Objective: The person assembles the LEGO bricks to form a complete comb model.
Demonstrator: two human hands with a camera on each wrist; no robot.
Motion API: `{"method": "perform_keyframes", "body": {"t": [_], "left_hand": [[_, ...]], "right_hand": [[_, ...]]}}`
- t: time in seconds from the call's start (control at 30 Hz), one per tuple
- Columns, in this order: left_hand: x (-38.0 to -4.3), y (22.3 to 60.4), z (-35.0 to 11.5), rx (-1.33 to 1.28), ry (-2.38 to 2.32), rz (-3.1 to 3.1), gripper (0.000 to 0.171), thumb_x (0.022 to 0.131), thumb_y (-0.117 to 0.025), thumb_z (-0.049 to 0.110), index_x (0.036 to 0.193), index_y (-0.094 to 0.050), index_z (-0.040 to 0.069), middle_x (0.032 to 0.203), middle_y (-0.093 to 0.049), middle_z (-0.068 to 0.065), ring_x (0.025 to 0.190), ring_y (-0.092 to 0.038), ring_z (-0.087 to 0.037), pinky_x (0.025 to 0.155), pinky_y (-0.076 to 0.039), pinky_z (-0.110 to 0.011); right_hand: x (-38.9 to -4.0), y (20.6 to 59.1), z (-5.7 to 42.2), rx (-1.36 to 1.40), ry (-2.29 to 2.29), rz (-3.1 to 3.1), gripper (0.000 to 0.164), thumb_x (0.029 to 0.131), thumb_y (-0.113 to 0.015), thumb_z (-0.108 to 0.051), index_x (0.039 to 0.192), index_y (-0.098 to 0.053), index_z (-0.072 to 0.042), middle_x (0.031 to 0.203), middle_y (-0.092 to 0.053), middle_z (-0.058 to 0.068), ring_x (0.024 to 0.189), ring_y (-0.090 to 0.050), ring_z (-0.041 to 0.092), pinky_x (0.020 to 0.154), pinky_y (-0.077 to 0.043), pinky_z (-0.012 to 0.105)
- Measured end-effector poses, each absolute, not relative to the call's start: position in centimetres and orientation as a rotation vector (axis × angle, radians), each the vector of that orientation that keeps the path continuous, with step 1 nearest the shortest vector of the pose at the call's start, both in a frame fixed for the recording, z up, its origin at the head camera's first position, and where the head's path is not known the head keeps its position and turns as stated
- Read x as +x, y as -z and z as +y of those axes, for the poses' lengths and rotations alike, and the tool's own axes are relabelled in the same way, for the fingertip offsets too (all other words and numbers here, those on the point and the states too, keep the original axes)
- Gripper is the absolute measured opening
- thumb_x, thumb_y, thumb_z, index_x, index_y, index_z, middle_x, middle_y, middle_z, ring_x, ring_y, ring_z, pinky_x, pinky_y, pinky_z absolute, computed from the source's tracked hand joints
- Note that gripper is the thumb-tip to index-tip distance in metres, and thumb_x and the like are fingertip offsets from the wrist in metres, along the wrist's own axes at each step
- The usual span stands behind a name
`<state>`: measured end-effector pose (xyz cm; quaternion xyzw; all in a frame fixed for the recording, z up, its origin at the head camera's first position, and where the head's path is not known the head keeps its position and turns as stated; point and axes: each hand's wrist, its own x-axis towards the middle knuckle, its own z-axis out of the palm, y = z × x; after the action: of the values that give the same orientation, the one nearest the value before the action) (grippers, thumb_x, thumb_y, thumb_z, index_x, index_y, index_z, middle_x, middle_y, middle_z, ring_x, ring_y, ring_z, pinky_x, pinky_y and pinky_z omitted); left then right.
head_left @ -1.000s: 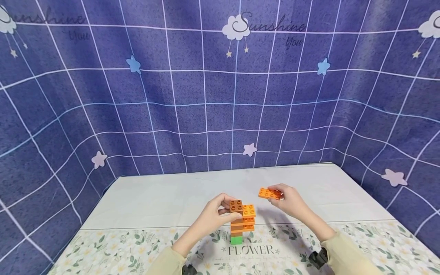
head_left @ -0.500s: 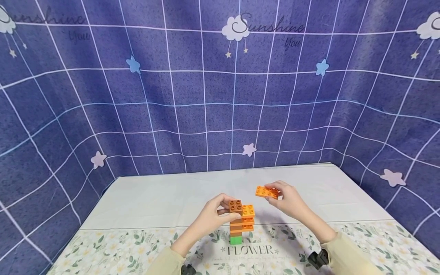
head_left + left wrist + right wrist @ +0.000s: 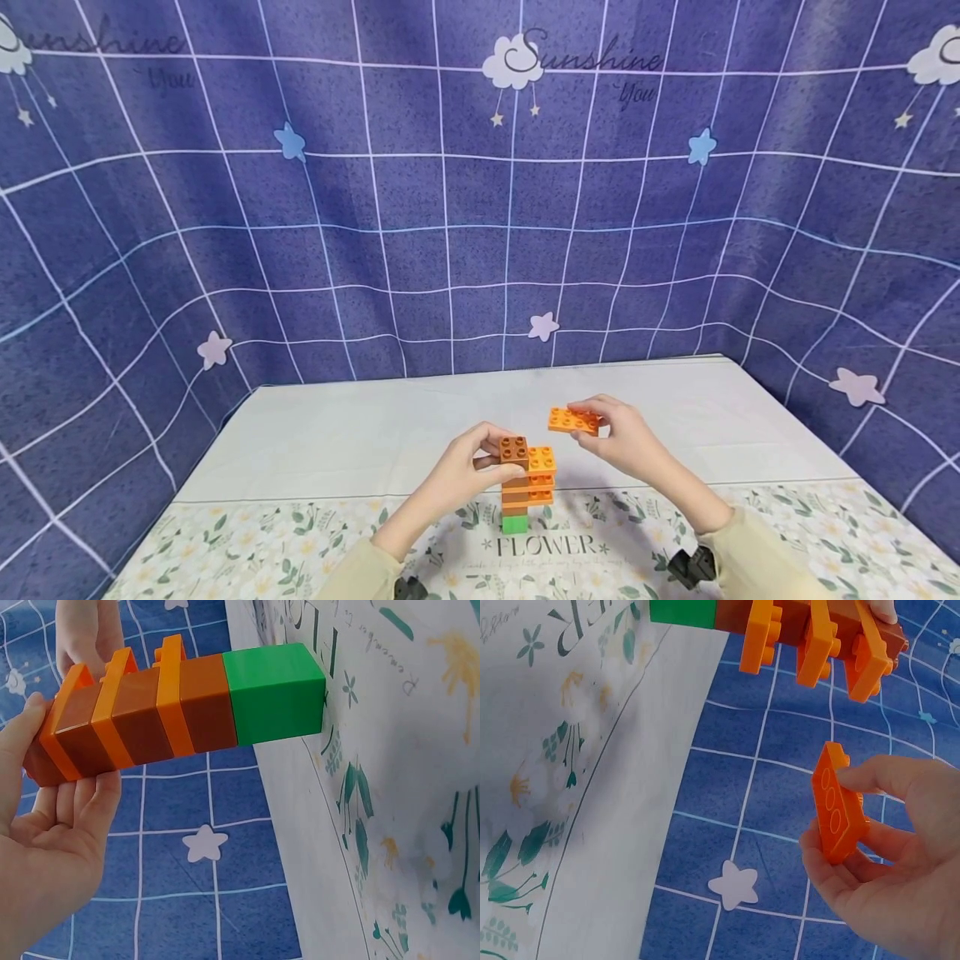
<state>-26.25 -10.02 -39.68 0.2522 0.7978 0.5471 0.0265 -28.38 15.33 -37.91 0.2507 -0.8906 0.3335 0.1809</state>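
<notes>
A tower of building bricks stands upright on the table: a green brick (image 3: 515, 524) at the bottom, brown bricks (image 3: 142, 724) above it. Between the brown ones sit several flat orange bricks (image 3: 817, 645) that stick out to the right. The left hand (image 3: 468, 467) grips the top of the tower, thumb in front and fingers behind the top brown brick (image 3: 514, 450). To the upper right, the right hand (image 3: 626, 433) pinches a loose flat orange brick (image 3: 835, 804) by its edges, studs up. That brick is held in the air, apart from the tower.
The table (image 3: 360, 433) has a pale cloth with a flower print (image 3: 300, 533) and the word FLOWER along its near part. A blue checked curtain (image 3: 480, 208) hangs behind and at both sides.
The right hand has moved a little to the left with its orange brick, closer to the top of the tower. The left hand and the tower have stayed in place.
</notes>
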Motion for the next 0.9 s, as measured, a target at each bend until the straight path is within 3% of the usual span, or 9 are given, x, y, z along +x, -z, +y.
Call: {"method": "perform_keyframes", "body": {"t": [0.9], "left_hand": [[-26.3, 39.9, -10.0, 0.784, -1.704, 2.467, 0.039, 0.082, -0.073, 0.030, 0.113, -0.058, 0.011, 0.102, -0.059, -0.005, 0.095, -0.057, -0.016, 0.092, -0.050, -0.020]], "right_hand": [[-26.8, 36.3, 13.7, 0.798, -0.976, -2.476, 0.034, 0.079, -0.072, -0.009, 0.113, -0.066, -0.006, 0.107, -0.067, 0.002, 0.085, -0.061, 0.011, 0.078, -0.054, 0.029]]}}
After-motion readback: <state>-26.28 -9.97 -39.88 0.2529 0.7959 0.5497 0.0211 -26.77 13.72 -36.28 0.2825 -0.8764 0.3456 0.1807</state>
